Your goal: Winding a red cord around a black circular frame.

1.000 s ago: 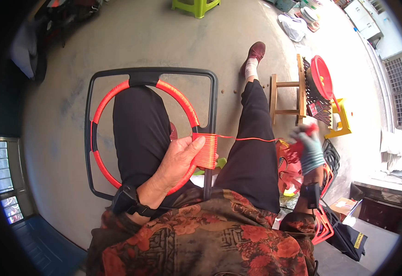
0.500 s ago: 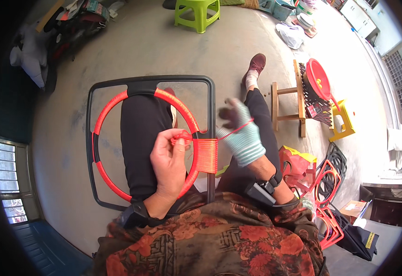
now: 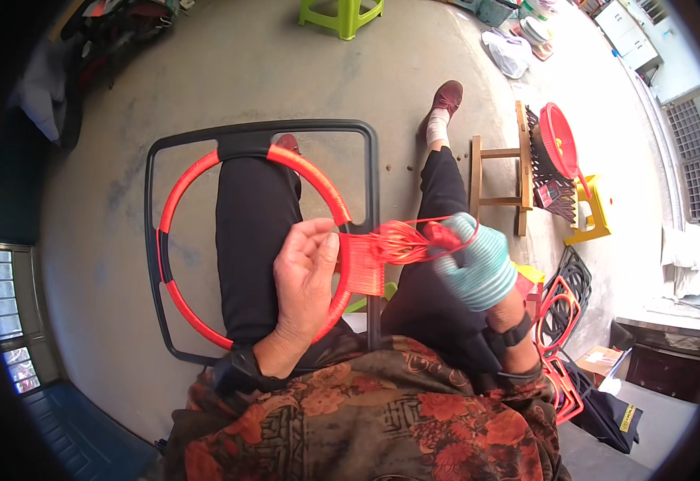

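Note:
A black frame (image 3: 372, 176) with a ring (image 3: 188, 178) wrapped in red cord lies across my lap. On its right side, a flat band of red cord (image 3: 362, 268) joins the ring to the frame's upright. My bare left hand (image 3: 303, 268) is beside the ring's right rim, fingers half curled and thumb apart, with nothing visible in its grasp. My right hand (image 3: 478, 260), in a teal striped glove, is closed on a loose bundle of red cord (image 3: 402, 243), which stretches from the band. A strand loops over the glove. The gloved fingertips are blurred.
On the right stand a wooden stool (image 3: 498, 184), a red basin (image 3: 557, 140) and a yellow stool (image 3: 589, 212). Several red and black frames (image 3: 560, 313) lean by my right arm. A green stool (image 3: 342, 16) stands ahead on the concrete floor.
The cord bundle has passed from my left fingers to my right hand and now stretches out to the right. My right hand has moved right and lower; my left fingers have loosened.

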The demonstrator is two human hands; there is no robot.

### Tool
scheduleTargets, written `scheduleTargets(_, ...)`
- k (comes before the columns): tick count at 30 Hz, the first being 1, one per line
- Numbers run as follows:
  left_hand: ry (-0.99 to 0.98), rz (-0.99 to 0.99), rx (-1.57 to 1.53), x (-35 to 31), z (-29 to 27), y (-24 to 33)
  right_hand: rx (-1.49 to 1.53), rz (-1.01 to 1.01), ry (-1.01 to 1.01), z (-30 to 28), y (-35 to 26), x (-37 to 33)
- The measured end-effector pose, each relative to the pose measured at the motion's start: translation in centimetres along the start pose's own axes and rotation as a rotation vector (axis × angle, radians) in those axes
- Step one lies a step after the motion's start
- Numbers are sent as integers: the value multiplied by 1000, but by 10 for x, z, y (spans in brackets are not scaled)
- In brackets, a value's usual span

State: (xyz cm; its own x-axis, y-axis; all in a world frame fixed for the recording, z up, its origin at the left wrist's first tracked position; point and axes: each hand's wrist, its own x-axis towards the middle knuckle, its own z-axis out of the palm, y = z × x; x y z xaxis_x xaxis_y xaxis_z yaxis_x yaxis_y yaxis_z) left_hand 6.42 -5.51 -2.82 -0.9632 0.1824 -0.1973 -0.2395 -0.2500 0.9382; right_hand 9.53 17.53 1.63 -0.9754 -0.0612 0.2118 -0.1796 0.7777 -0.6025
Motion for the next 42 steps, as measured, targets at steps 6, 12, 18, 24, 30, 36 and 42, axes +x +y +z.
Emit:
scheduleTargets(6, -70, -182, -95, 4, 5, 0, 1110, 673, 689, -26, 153, -87)
scheduleTargets(12, -57, -211, -139, 2, 2, 4, 1302, 705, 535, -3, 109, -59)
scheduleTargets(18, -51, -208, -164, 5, 4, -1, 1317, 577, -335, 64, 17, -5)
scheduleTargets(24, -52, -236, -192, 7, 1, -4, 1643, 571, -157, 64, 39, -21)
scheduleTargets(30, -171, -344, -265, 6, 6, 0, 2148, 579, 218, 65, 37, -2)
scheduleTargets(36, -425, -491, -223, 4, 8, 10, 2235, 576, 155, 66, 51, -7)
scheduleTargets(42, -442, -508, -253, -1, 4, 11, 1662, 682, 108, 58, 59, -19)
